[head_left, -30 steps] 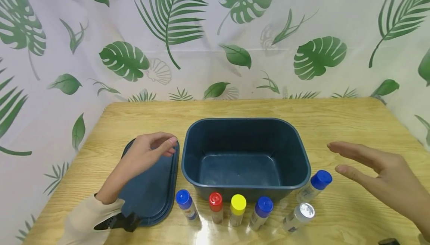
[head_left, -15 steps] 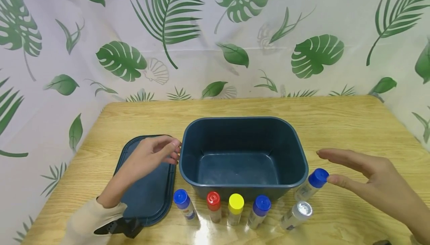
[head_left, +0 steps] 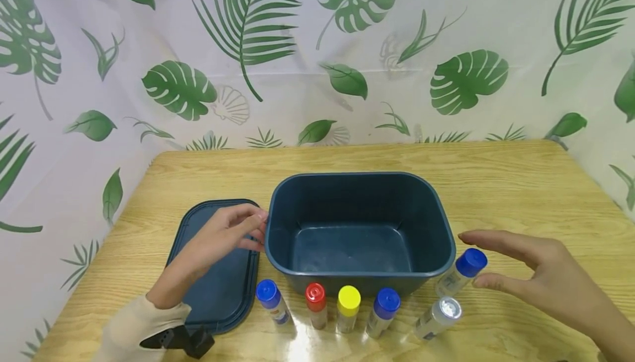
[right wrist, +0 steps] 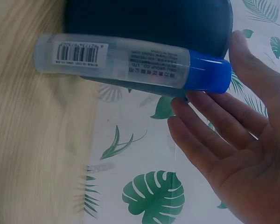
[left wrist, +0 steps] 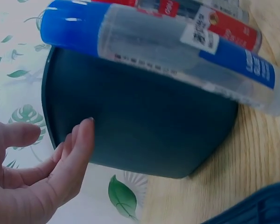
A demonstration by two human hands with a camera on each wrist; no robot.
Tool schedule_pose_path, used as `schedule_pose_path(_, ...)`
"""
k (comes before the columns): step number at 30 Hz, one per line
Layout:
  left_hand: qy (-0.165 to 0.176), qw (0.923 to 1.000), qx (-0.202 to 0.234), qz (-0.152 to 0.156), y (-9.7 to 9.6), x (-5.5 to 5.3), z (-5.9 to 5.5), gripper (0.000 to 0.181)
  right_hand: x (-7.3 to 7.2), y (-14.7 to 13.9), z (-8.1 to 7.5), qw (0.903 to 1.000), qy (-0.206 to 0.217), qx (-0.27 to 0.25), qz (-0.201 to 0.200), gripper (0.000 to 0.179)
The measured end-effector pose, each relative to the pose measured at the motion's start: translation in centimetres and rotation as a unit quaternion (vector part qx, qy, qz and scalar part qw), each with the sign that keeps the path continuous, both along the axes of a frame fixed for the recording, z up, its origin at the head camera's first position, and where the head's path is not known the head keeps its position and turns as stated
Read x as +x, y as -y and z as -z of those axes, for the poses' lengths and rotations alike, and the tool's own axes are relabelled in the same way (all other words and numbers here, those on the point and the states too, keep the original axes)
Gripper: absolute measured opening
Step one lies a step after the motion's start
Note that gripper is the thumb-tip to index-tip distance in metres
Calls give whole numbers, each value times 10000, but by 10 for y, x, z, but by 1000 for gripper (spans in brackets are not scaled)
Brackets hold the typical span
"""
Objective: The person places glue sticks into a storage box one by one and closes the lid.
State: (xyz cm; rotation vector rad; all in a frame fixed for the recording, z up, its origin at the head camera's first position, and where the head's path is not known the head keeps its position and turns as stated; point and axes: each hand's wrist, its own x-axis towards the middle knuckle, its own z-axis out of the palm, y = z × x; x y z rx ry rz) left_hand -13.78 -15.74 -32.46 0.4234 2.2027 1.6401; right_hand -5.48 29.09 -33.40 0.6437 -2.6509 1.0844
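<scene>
A dark blue plastic bin [head_left: 353, 252] stands on the table. My left hand [head_left: 229, 234] is at its left wall, fingers loosely bent and holding nothing; in the left wrist view the fingertips [left wrist: 87, 128] overlap the bin's side. My right hand [head_left: 531, 265] is beside the blue-capped liquid glue bottle [head_left: 455, 282] at the bin's right front corner. Thumb and fingers are spread apart around its cap [right wrist: 207, 74], without gripping. A clear glue bottle with a silvery top [head_left: 430, 326] stands just in front of that one.
Before the bin's front wall stand glue bottles with a blue cap [head_left: 268, 294], a red cap [head_left: 315, 297], a yellow cap [head_left: 349, 301] and another blue cap [head_left: 387, 303]. A dark blue lid [head_left: 223, 290] lies under my left forearm. Leaf-printed cloth [head_left: 297, 103] hangs behind the table.
My right hand has moved left, from beyond the right blue-capped glue bottle to around its cap. My left hand has come right, from over the lid to the bin's left wall.
</scene>
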Motion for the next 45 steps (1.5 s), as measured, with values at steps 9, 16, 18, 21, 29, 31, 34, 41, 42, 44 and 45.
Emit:
schedule_pose_path(9,632,9950,767,2,0,2,-1,27,-1,1,6,9995,-201,93,-206,61)
schedule_pose_path(16,1172,9829,1408,166,0,7,-2,12,-3,1,12,9997,-102,64,-201,57)
schedule_pose_path(18,1322,9797,1499,171,0,7,-2,9,-3,1,13,9996,-134,61,-242,56)
schedule_pose_path(21,1529,9747,1624,179,0,7,-1,6,-3,1,13,9994,-188,91,-272,56)
schedule_pose_path(29,1693,9654,1957,312,3,7,0,9,-3,0,15,9994,-79,-13,-331,53)
schedule_pose_path(31,1694,9647,1990,330,3,7,0,10,-4,0,15,9993,-2,-97,-354,52)
schedule_pose_path(34,1706,9639,2017,319,3,7,0,10,-4,-1,16,9985,132,-288,-437,50)
schedule_pose_path(41,1734,9623,2076,283,3,8,1,10,-4,-1,17,9970,198,-500,-550,48)
schedule_pose_path(42,1740,9620,2086,276,3,8,1,10,-4,-1,17,9973,197,-474,-521,48)
schedule_pose_path(44,1740,9618,2097,270,3,8,2,10,-4,-2,17,9978,192,-429,-469,48)
schedule_pose_path(45,1739,9617,2102,269,3,8,2,11,-4,-2,16,9978,186,-432,-463,47)
